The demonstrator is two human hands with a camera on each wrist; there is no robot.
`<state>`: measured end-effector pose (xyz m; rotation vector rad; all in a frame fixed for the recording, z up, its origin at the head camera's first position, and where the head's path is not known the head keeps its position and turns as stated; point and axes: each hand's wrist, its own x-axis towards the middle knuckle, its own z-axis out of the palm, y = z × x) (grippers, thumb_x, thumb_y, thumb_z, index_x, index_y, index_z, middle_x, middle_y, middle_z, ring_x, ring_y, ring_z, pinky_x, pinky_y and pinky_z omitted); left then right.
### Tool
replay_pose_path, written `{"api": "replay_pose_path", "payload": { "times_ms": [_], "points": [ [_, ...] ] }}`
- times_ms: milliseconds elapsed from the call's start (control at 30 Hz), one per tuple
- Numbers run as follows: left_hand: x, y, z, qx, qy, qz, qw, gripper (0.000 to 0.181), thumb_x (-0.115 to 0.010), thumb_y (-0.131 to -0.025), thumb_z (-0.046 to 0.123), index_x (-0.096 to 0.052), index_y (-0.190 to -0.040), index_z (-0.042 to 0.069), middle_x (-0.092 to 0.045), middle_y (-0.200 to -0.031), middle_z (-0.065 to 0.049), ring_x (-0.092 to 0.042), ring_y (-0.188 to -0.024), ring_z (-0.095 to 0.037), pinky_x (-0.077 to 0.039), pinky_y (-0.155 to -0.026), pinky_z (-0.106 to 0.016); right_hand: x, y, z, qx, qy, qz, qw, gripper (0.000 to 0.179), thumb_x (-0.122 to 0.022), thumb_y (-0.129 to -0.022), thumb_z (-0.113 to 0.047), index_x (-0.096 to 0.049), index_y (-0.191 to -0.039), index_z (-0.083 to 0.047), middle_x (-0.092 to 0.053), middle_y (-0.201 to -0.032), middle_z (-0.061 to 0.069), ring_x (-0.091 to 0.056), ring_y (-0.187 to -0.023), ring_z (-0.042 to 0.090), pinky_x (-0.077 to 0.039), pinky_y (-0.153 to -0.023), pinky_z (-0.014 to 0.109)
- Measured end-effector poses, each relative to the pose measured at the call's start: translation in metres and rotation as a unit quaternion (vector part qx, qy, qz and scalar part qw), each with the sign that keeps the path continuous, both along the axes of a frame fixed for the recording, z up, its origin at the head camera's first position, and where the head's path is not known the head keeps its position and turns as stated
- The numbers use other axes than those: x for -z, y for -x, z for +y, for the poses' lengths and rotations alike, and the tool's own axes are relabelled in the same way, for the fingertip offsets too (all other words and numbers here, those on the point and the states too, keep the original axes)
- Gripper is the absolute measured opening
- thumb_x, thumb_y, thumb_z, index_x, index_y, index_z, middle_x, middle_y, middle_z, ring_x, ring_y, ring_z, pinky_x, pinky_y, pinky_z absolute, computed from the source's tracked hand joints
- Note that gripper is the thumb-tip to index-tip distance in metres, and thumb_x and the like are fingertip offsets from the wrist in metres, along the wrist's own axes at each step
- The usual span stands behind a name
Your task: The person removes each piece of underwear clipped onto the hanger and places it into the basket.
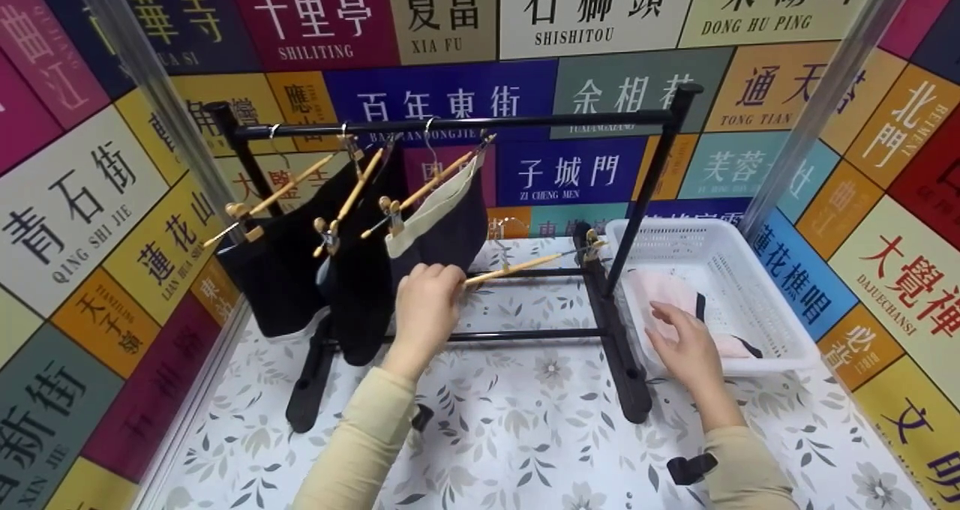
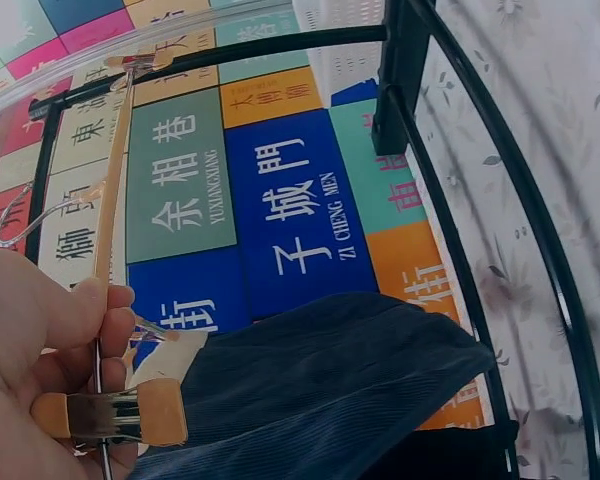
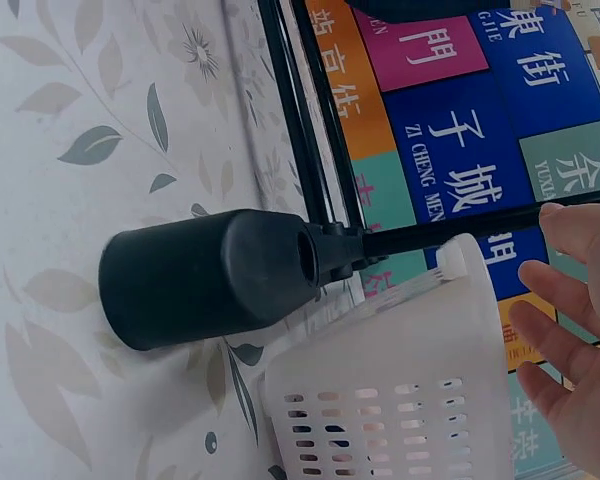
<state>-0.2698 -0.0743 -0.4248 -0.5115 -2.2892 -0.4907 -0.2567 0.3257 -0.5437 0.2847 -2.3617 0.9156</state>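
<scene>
My left hand (image 1: pixel 427 307) grips one end of a wooden clip hanger (image 1: pixel 517 270), held out level in front of the rack. Up close in the left wrist view, its fingers curl round the hanger bar (image 2: pixel 113 190) beside a wood-padded clip (image 2: pixel 110 413). No garment hangs from this hanger's visible clips. Over the near left part of a white plastic basket (image 1: pixel 780 307), my right hand (image 1: pixel 686 345) has its fingers spread and holds nothing. Pale pink cloth with black edging (image 1: pixel 649 289) lies inside the basket, partly hidden by that hand.
A black metal rack (image 1: pixel 555 120) stands on a leaf-patterned tabletop (image 1: pixel 510 420). Dark garments, including a black one (image 1: pixel 270 277) and a navy one (image 1: pixel 457 229) with a cream waistband, hang on hangers at its left. Sign-printed panels (image 1: pixel 622 15) surround the table.
</scene>
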Motion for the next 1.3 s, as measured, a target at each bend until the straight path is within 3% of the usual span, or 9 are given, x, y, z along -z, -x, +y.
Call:
{"api": "replay_pose_path", "payload": {
  "times_ms": [367,867,1167,1300],
  "points": [
    [-0.025,0.005,0.0,-0.01,0.01,-0.001,0.9999,0.006,-0.073,-0.082,0.01,-0.067,-0.083,0.011,-0.065,-0.076,-0.006,-0.056,-0.072,-0.031,-0.043,-0.061,-0.045,0.005,-0.002,-0.011,-0.01,0.002,0.018,0.9998,0.044,-0.075,-0.08,0.004,-0.063,-0.122,0.002,-0.07,-0.11,0.018,-0.062,-0.102,0.04,-0.042,-0.092,0.05],
    [-0.043,0.013,0.005,-0.014,0.0,0.005,0.9999,0.004,-0.072,-0.082,0.007,-0.07,-0.084,0.008,-0.067,-0.078,-0.007,-0.058,-0.073,-0.031,-0.044,-0.061,-0.045,0.01,-0.004,-0.027,-0.029,0.006,0.028,0.9992,0.045,-0.077,-0.08,0.001,-0.064,-0.123,-0.001,-0.07,-0.11,0.014,-0.063,-0.101,0.035,-0.04,-0.093,0.04],
    [-0.055,0.018,0.008,-0.027,-0.01,0.007,0.9996,0.004,-0.073,-0.083,0.007,-0.07,-0.085,0.008,-0.067,-0.079,-0.008,-0.058,-0.074,-0.031,-0.044,-0.064,-0.045,0.011,-0.006,-0.039,-0.042,0.009,0.013,0.999,0.042,-0.077,-0.082,-0.001,-0.065,-0.122,-0.001,-0.07,-0.111,0.014,-0.062,-0.105,0.035,-0.04,-0.097,0.045],
    [-0.062,0.021,0.008,-0.032,-0.01,0.008,0.9994,0.004,-0.072,-0.083,0.009,-0.069,-0.085,0.009,-0.067,-0.08,-0.007,-0.059,-0.075,-0.032,-0.045,-0.064,-0.047,0.012,-0.007,-0.045,-0.049,0.009,0.014,0.9986,0.043,-0.077,-0.082,0.0,-0.065,-0.123,-0.003,-0.07,-0.111,0.012,-0.063,-0.105,0.034,-0.04,-0.096,0.042]
  ]
}}
